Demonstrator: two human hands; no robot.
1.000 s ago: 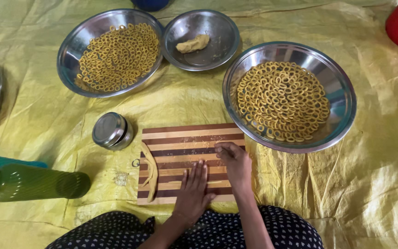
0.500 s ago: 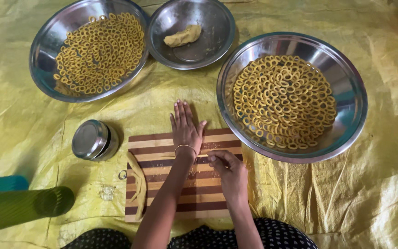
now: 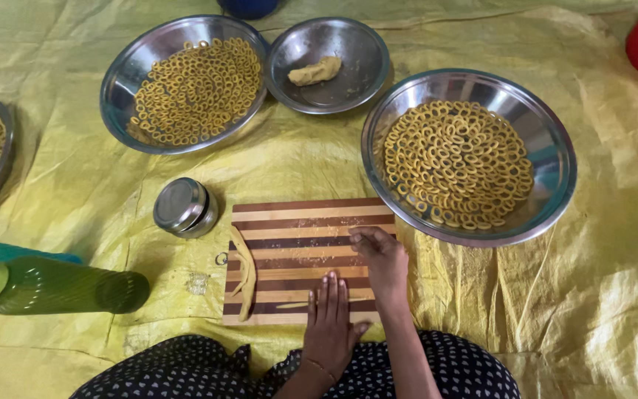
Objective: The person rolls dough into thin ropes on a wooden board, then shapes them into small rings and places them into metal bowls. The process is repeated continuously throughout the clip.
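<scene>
On striped board point(image 3: 297, 222): left hand point(image 3: 331, 325) flat, fingers spread over dough strand point(image 3: 300, 304); right hand point(image 3: 382, 258) loosely curled, empty.

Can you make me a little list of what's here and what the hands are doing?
Left hand: flat on a thin dough rope on the striped board
Right hand: resting on the board
Board edge: dough strips
Right tray: full of dough rings
Left tray: dough rings
Small bowl: dough lump
Beside board: steel tin, green bottle
Under all: yellow sheet
</scene>
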